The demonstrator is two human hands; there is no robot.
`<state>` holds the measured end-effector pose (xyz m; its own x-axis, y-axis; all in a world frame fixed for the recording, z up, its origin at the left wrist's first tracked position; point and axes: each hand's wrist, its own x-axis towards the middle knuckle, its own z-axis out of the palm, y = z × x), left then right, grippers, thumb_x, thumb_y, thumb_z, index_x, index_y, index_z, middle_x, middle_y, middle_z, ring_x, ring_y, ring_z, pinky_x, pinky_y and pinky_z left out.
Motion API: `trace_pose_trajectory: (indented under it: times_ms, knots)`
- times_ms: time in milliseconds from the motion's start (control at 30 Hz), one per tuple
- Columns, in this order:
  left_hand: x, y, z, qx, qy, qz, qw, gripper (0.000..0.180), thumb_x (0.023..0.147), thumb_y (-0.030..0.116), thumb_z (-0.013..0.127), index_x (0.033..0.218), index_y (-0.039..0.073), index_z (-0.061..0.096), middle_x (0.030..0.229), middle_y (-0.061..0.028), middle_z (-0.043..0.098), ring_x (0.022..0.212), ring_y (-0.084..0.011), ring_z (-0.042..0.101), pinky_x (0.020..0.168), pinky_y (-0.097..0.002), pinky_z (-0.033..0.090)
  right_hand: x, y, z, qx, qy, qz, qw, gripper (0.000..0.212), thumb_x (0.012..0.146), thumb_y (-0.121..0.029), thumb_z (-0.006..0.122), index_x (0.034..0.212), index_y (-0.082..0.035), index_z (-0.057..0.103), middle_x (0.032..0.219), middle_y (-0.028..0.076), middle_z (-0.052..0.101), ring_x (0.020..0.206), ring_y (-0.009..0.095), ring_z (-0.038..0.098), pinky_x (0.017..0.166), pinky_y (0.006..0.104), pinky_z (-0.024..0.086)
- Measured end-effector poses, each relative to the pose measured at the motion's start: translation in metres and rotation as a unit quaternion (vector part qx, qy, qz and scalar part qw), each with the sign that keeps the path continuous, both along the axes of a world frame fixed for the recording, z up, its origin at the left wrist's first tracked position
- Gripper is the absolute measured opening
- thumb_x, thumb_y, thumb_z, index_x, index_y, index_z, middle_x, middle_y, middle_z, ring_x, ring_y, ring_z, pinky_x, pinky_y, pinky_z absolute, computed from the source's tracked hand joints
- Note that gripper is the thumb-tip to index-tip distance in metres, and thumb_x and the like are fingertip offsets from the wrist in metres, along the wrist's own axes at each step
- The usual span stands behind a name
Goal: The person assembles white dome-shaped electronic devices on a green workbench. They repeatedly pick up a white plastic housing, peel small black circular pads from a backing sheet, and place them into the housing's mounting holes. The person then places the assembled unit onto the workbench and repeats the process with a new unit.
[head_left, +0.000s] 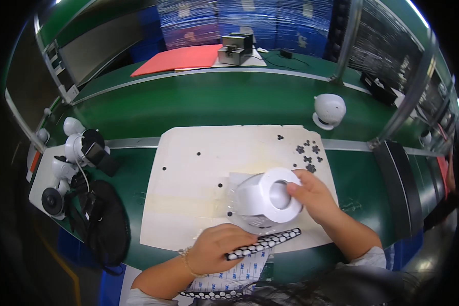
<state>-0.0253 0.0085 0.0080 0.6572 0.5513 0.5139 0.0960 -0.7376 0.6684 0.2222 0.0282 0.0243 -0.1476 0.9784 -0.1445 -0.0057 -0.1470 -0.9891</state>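
My right hand [313, 194] presses its fingers on the round flat base of a white dome-shaped device [262, 196] that lies on its side on a beige mat [188, 178]. My left hand [217, 250] grips a black strip of round white pads [265, 243], held just below the device. More such strips on a white backing sheet [229, 280] lie under my left wrist. Small black pads [307, 155] are scattered on the mat's far right corner.
Another white dome device [329, 110] stands on the green bench beyond the mat. At the left sit several white camera devices [74, 153] on a tray, with black cables and a black pouch [107, 224]. A red sheet [176, 59] and a grey metal fixture [235, 49] lie at the back.
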Motion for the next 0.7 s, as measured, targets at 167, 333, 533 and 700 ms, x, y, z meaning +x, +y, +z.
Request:
trace_pose_trajectory:
  times_ms: [167,333,533,700]
  knots:
    - [0.003,-0.005,0.001,-0.101,-0.064,0.092,0.989,0.023,0.065,0.0,0.069,0.087,0.002,0.063,0.082,-0.0109,0.064,0.07,-0.0206,0.061,0.063,-0.0274,0.048,0.022,-0.031,-0.003,0.397,-0.275,-0.039,0.875,0.057,0.071,-0.022,0.071,0.118,-0.005,0.042,0.102,0.013,0.053,0.09,0.024,0.054,0.071,0.0341,0.043]
    - [0.007,-0.013,-0.006,-0.166,-0.106,0.118,0.973,0.016,0.067,-0.001,0.07,0.081,0.0,0.061,0.076,-0.0128,0.062,0.064,-0.0184,0.061,0.058,-0.026,0.047,0.002,-0.049,0.002,0.444,-0.23,0.132,0.856,0.048,0.071,-0.014,0.071,0.112,-0.006,0.047,0.092,0.011,0.059,0.085,0.024,0.058,0.07,0.0329,0.046]
    - [0.006,-0.012,-0.004,-0.11,-0.078,0.121,0.983,0.015,0.067,0.001,0.07,0.078,-0.001,0.06,0.07,-0.0117,0.062,0.06,-0.0188,0.06,0.055,-0.0254,0.046,0.001,-0.052,0.013,0.287,-0.195,0.092,0.933,0.032,0.073,-0.012,0.067,0.103,-0.007,0.055,0.081,0.007,0.062,0.078,0.024,0.06,0.067,0.0313,0.047]
    - [0.008,-0.013,-0.001,-0.113,-0.064,0.139,0.982,0.014,0.067,0.001,0.071,0.077,-0.001,0.06,0.069,-0.0118,0.062,0.06,-0.018,0.06,0.055,-0.0251,0.046,0.007,-0.039,0.008,0.535,-0.265,0.115,0.794,0.019,0.071,-0.01,0.067,0.088,-0.009,0.06,0.097,0.007,0.06,0.094,0.023,0.055,0.077,0.035,0.044]
